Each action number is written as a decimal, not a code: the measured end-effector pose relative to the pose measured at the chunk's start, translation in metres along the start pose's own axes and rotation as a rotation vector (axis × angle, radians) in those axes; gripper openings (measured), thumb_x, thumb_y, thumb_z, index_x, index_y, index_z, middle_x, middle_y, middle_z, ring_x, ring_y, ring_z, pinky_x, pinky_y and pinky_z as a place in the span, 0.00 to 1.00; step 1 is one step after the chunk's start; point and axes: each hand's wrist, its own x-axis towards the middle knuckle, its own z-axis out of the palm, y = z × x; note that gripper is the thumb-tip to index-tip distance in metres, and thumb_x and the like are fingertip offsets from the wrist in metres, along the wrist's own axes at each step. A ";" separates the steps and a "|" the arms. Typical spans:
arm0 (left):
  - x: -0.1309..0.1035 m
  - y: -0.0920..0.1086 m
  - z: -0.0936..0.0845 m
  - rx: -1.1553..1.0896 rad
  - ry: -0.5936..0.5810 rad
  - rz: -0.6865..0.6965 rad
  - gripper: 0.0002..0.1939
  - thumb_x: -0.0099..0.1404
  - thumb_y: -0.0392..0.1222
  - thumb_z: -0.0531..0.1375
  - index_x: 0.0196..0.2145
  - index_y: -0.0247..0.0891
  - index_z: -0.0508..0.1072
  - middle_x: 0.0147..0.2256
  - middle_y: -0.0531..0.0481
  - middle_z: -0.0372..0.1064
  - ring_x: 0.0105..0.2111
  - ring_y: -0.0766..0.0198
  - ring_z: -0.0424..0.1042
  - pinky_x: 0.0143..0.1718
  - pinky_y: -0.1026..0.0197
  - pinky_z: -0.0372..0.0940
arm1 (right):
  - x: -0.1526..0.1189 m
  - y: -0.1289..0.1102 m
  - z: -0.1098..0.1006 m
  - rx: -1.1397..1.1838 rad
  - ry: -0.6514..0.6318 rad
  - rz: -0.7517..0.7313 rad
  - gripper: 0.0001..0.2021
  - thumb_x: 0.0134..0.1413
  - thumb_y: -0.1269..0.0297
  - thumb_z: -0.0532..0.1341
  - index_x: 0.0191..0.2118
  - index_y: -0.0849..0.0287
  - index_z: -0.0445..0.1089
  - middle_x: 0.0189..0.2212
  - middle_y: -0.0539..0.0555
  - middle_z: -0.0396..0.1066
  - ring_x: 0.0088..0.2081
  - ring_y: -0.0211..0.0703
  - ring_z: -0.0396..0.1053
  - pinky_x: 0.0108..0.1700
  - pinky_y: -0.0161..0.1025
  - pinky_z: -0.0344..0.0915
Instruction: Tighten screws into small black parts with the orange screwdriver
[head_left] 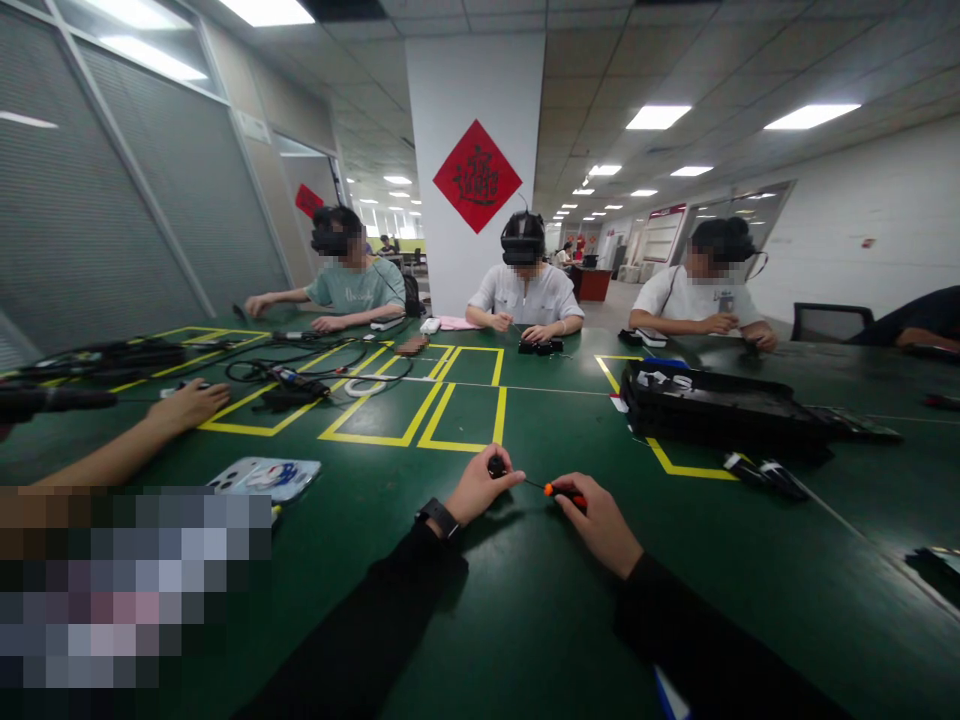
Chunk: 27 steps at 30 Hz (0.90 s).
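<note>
My left hand [484,485], with a dark watch on its wrist, is closed around a small black part [496,466]. To its right, my right hand [592,515] grips a screwdriver [568,495] with an orange and black handle. The thin shaft points left, toward the fingers of my left hand; whether its tip touches the black part is too small to tell. Both hands are just above the green table [525,630].
A black tray [720,405] holding small white pieces lies to the right. Black cables [289,385] and a patterned case [266,478] lie left. Another person's arm [161,425] reaches in from the left. Three people sit across the table.
</note>
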 end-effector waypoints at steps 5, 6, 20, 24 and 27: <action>0.000 0.000 -0.001 -0.007 0.003 0.004 0.13 0.53 0.49 0.59 0.28 0.36 0.63 0.26 0.55 0.61 0.27 0.69 0.60 0.30 0.66 0.56 | 0.000 0.000 -0.001 0.005 -0.002 0.010 0.09 0.51 0.68 0.52 0.38 0.58 0.67 0.37 0.53 0.67 0.40 0.41 0.64 0.44 0.40 0.60; 0.000 0.000 -0.001 -0.016 -0.001 0.002 0.13 0.53 0.49 0.58 0.28 0.36 0.63 0.26 0.55 0.61 0.27 0.69 0.60 0.30 0.66 0.56 | 0.000 -0.001 -0.001 0.010 -0.005 0.013 0.10 0.51 0.68 0.52 0.38 0.58 0.67 0.37 0.53 0.67 0.40 0.41 0.64 0.44 0.40 0.60; 0.000 0.004 0.001 -0.251 0.006 -0.081 0.11 0.57 0.47 0.54 0.31 0.36 0.61 0.23 0.54 0.64 0.25 0.68 0.66 0.32 0.63 0.60 | 0.000 -0.011 -0.002 0.162 -0.026 0.047 0.10 0.52 0.66 0.53 0.38 0.59 0.67 0.36 0.54 0.69 0.38 0.41 0.66 0.42 0.40 0.63; 0.002 0.001 0.000 -0.302 0.041 -0.067 0.10 0.58 0.46 0.54 0.31 0.37 0.60 0.23 0.55 0.64 0.25 0.69 0.65 0.32 0.64 0.60 | 0.000 -0.008 -0.001 0.194 0.015 0.083 0.09 0.51 0.65 0.54 0.37 0.60 0.67 0.35 0.54 0.69 0.38 0.41 0.67 0.43 0.40 0.63; 0.002 -0.002 0.000 -0.324 0.062 -0.069 0.09 0.58 0.45 0.53 0.33 0.37 0.59 0.23 0.56 0.63 0.24 0.70 0.65 0.32 0.64 0.60 | 0.000 -0.006 -0.001 0.250 0.028 0.124 0.09 0.51 0.64 0.54 0.38 0.60 0.66 0.35 0.54 0.69 0.36 0.41 0.68 0.40 0.39 0.64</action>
